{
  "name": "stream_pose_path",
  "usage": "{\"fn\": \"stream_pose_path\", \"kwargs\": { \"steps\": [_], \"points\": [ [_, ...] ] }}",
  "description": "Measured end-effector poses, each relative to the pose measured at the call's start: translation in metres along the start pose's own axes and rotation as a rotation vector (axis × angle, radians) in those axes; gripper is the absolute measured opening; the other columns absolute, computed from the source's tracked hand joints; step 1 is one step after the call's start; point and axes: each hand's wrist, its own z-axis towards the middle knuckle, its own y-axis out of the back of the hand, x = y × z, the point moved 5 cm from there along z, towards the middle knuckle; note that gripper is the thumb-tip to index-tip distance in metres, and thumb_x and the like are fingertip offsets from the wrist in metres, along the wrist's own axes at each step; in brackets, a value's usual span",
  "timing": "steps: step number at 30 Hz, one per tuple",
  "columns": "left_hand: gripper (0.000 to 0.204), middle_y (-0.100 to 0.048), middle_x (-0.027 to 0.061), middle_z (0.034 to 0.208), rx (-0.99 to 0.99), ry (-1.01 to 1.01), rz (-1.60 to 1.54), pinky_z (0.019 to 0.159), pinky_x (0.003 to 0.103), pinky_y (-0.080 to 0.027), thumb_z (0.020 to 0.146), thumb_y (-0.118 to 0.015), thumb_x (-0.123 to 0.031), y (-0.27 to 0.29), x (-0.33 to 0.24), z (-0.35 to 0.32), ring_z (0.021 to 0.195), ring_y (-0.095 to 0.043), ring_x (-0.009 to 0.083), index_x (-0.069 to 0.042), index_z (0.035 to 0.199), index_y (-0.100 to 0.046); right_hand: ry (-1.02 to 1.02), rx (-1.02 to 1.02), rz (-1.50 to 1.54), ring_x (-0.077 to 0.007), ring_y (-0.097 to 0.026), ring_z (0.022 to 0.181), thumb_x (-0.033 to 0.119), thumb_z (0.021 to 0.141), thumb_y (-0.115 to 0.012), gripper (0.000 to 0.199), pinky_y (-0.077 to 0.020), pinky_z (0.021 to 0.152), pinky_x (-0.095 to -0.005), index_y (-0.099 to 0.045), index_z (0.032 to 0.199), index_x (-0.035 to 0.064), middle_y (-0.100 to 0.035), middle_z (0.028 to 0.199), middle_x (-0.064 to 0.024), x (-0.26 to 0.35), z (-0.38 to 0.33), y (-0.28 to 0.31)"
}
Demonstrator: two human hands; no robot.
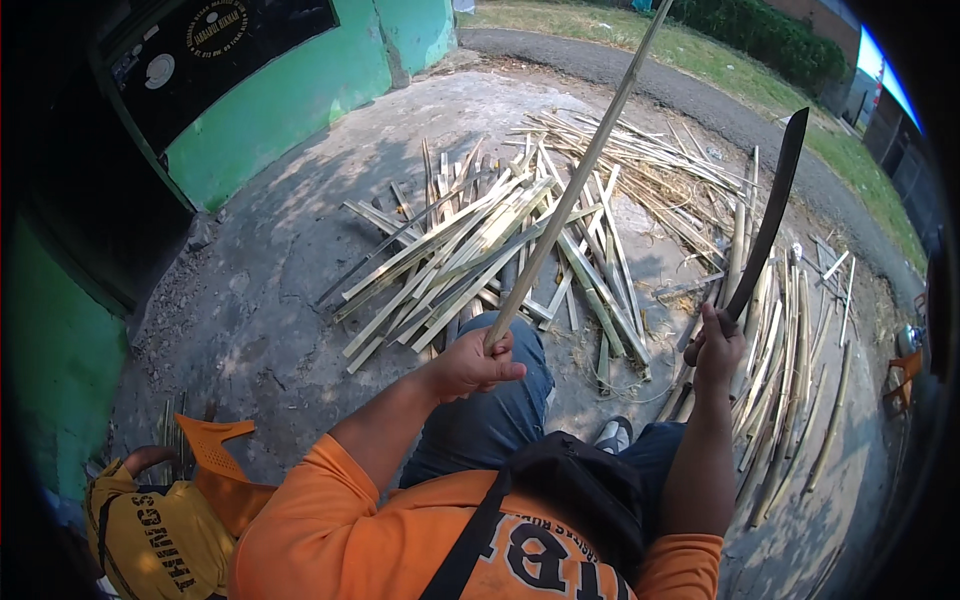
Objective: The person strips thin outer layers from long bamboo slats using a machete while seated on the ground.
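My left hand [475, 362] grips the lower end of a long pale bamboo strip [580, 175] that slants up and away to the top of the view, resting over my left knee. My right hand [717, 348] is closed on the handle of a long dark machete [772, 215], its blade raised and pointing up to the right, apart from the strip. I sit in an orange shirt with a black bag [585, 490] strapped across my chest.
A heap of split bamboo strips [480, 250] lies on the concrete ahead. More bamboo poles [790, 360] lie at my right. A green wall [290, 100] stands at the left. Another person in yellow [160, 530] sits at lower left beside an orange plastic chair [215, 445].
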Motion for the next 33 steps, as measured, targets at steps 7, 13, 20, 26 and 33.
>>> {"fn": "stream_pose_path", "kwargs": {
  "steps": [7, 13, 20, 26, 33],
  "points": [
    [0.038, -0.040, -0.0084, 0.067, 0.128, 0.092, -0.120, 0.043, 0.022, -0.025, 0.098, -0.075, -0.013, 0.007, 0.013, 0.052, 0.048, -0.034, 0.0031, -0.021, 0.092, -0.038, 0.275, -0.006, -0.370, -0.0076, -0.042, 0.064, 0.026, 0.094, -0.082, 0.034, -0.0373, 0.060, -0.0300, -0.062, 0.076, 0.0057, -0.053, 0.065, 0.0057, -0.022, 0.008, 0.004],
    [0.036, -0.042, -0.0078, 0.068, 0.164, 0.181, -0.165, 0.043, 0.022, -0.026, 0.099, -0.073, -0.009, 0.011, 0.021, 0.060, 0.048, -0.035, 0.0034, -0.021, 0.093, -0.039, 0.358, 0.152, -0.681, -0.0215, -0.056, 0.057, 0.027, 0.090, -0.082, 0.033, -0.0457, 0.058, -0.0382, -0.062, 0.077, 0.0051, -0.058, 0.063, -0.0114, -0.011, -0.010, -0.027],
    [0.039, -0.041, -0.0080, 0.069, 0.175, 0.219, -0.138, 0.045, 0.023, -0.027, 0.096, -0.074, -0.005, -0.009, 0.017, 0.060, 0.050, -0.033, 0.0036, -0.020, 0.093, -0.038, 0.716, 0.385, -1.008, -0.0417, -0.066, 0.070, 0.017, 0.083, -0.066, 0.009, -0.0529, 0.065, -0.0523, -0.066, 0.083, 0.0082, -0.065, 0.073, -0.0159, -0.014, -0.034, -0.071],
    [0.044, -0.040, -0.0081, 0.069, 0.306, 0.303, -0.096, 0.045, 0.023, -0.026, 0.093, -0.077, -0.005, -0.034, 0.024, 0.058, 0.050, -0.033, 0.0031, -0.020, 0.091, -0.035, 0.681, 0.314, -0.862, -0.0418, -0.065, 0.071, 0.015, 0.077, -0.069, 0.010, -0.0522, 0.065, -0.0541, -0.063, 0.080, 0.0081, -0.064, 0.073, -0.0160, -0.020, -0.018, -0.057],
    [0.047, -0.039, -0.0085, 0.067, 0.322, 0.378, -0.025, 0.043, 0.024, -0.025, 0.091, -0.079, -0.004, -0.025, 0.040, 0.065, 0.049, -0.034, 0.0031, -0.019, 0.090, -0.034, 0.870, 0.364, -0.938, -0.0409, -0.064, 0.065, 0.017, 0.079, -0.072, 0.013, -0.0513, 0.062, -0.0519, -0.063, 0.076, 0.0094, -0.063, 0.067, -0.0153, -0.004, -0.039, -0.071]
  ]
}}
